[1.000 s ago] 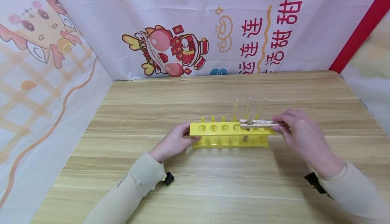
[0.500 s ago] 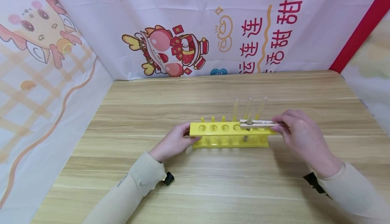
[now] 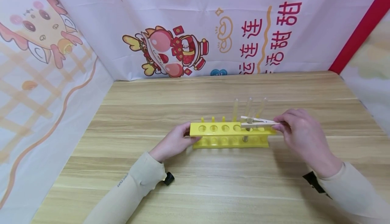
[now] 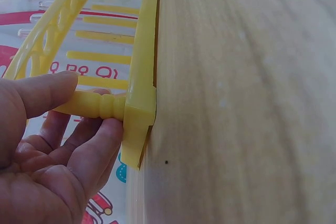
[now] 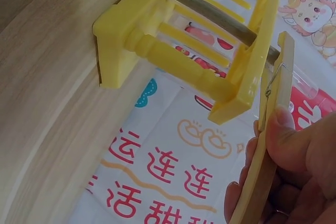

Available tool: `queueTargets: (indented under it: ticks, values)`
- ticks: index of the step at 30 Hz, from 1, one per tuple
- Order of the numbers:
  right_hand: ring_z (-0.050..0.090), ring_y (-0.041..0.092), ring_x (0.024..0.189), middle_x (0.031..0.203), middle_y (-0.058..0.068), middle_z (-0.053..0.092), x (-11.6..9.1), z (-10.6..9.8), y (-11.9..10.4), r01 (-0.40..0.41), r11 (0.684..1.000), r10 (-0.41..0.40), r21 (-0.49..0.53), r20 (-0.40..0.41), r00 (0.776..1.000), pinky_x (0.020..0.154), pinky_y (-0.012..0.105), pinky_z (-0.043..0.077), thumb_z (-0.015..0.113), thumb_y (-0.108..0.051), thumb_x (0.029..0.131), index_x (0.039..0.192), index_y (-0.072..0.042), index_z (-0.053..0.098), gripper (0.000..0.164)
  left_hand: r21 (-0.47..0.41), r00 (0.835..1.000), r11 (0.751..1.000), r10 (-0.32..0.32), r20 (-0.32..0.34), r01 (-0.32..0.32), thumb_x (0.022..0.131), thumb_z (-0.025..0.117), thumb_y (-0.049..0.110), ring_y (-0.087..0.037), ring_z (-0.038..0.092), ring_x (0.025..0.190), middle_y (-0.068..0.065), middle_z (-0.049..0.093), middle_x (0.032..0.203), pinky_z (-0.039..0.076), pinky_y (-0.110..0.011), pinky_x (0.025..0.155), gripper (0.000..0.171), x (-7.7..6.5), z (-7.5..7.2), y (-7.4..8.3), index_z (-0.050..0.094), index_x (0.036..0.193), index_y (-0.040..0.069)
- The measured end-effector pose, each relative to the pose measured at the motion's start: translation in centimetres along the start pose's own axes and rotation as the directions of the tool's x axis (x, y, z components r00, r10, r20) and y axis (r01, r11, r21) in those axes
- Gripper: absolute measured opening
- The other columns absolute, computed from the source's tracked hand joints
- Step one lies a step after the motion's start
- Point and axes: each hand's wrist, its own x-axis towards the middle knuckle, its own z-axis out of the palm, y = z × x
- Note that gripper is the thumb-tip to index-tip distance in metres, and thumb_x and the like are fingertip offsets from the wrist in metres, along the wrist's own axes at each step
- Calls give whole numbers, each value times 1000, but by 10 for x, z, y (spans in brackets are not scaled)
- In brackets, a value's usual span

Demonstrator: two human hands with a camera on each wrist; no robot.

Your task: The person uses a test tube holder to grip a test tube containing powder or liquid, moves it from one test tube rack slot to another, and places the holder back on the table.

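A yellow test tube rack (image 3: 219, 134) stands on the wooden table. My left hand (image 3: 178, 139) grips its left end post (image 4: 86, 103), thumb on one side and fingers on the other. Through a hole toward the rack's right end stands a test tube (image 3: 245, 138) with greyish-brown contents. My right hand (image 3: 304, 137) pinches a wooden test tube holder (image 3: 262, 125) near its spring. The holder's two arms are spread apart around the tube's upper part, just above the rack's top. Whether they touch the glass I cannot tell.
Three clear test tubes (image 3: 236, 108) stand upside down on pegs at the rack's back right. Bare pegs (image 3: 213, 119) stick up to their left. Printed cloth (image 3: 182, 20) hangs behind the table (image 3: 170, 98) and along its sides.
The wooden holder's arms, earlier together on the tube, have spread apart at the tip. The tube stays in the rack. My left hand has not moved.
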Motion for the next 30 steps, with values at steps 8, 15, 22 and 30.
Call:
queueTargets:
  ticks: [8, 15, 22, 30]
  values:
    - [57, 29, 74, 76, 10, 65, 4, -8, -3, 5, 1000, -5, -7, -18, 1000, 67, 47, 49, 87, 1, 70, 83, 3, 73, 20, -1, 1000, 1000, -4, 1, 4, 95, 69, 15, -14, 58, 113, 5, 64, 123, 48, -38, 96, 29, -1, 0, 2, 62, 123, 18]
    - [58, 31, 78, 77, 10, 66, 9, -16, -8, -3, 1000, 2, -23, -22, 1000, 70, 48, 50, 86, 0, 73, 84, 3, 73, 17, -2, 1000, 1000, -16, -1, 16, 95, 69, 16, -14, 58, 112, 5, 64, 123, 48, -38, 95, 29, -2, 0, 3, 62, 123, 18]
    - [57, 31, 76, 78, 13, 67, 14, -24, -12, -14, 999, 13, -39, -34, 999, 68, 47, 50, 85, 1, 73, 87, 4, 73, 19, 1, 1000, 1000, -18, -1, 18, 95, 69, 16, -15, 58, 112, 4, 64, 123, 48, -38, 95, 29, -2, 0, 3, 62, 124, 17]
    - [56, 30, 73, 76, 12, 66, 22, -36, -15, -3, 999, -1, -45, -95, 995, 64, 46, 45, 85, 1, 73, 86, 4, 72, 18, -1, 1000, 1000, -11, 1, 11, 95, 68, 16, -14, 58, 113, 4, 64, 123, 48, -38, 95, 29, -2, 0, 3, 62, 124, 17]
